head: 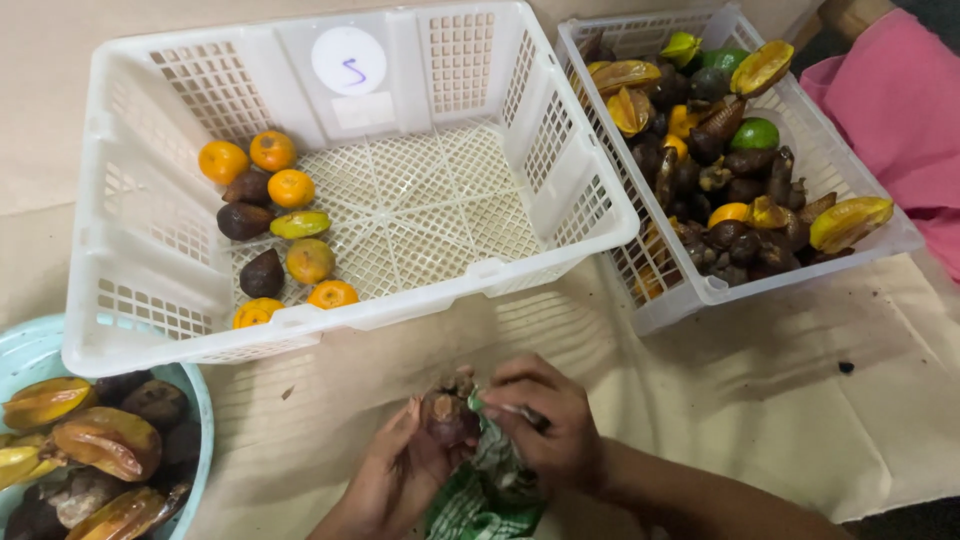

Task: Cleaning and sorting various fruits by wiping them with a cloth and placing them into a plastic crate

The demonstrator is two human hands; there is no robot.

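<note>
Two bare hands are working low over the paper-covered table: the left hand (395,475) is cupping a dark brown fruit (448,415), fingers curled around it. The right hand (545,425) is pinching a green checked cloth (485,495) against it, before a white basket (580,190)

A white slotted crate (150,300) held a few small oranges (273,150) and dark fruits (262,274). A second crate (850,170), beside it, was heaped with dark fruit, possibly snakefruit, and starfruit (850,221). A blue basin (30,345) sat nearby.
</note>
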